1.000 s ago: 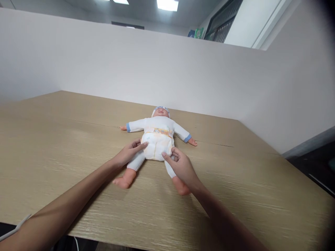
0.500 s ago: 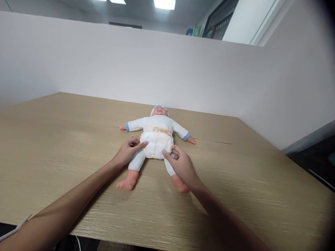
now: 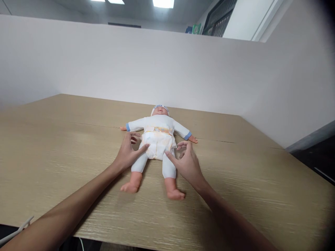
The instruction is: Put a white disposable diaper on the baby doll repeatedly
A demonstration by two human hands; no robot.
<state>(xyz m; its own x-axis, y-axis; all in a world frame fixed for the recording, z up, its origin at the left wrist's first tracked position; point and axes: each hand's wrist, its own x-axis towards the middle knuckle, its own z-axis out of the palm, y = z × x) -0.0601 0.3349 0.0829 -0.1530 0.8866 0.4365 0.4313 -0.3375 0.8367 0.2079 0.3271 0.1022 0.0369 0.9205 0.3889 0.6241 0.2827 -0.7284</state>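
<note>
doll (image 3: 158, 121) lying in diaper (image 3: 156, 144), left hand (image 3: 127, 154) and right hand (image 3: 188, 164) flanking it, fingers (image 3: 187, 145) parted, gripping nothing

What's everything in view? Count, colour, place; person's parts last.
Table: one, pale brown, lower half
Doll: one, white clothes, on the table
Diaper: one, white and orange, round the doll's hips
Headwear: one, white and blue, on its head
Partition: one, grey, behind the table
Ceiling lights: three, white, top
Small items: two, green and blue, above partition
Wall strip: one, dark, top
Barred frame: one, dark, upper right
White panel: one, white, top right
Dark object: one, black, right edge
Cord: one, pale, bottom left
Pale strip: one, whitish, bottom left
Left hand: one, bare, at diaper's left edge
Right hand: one, bare, at diaper's right edge
</note>
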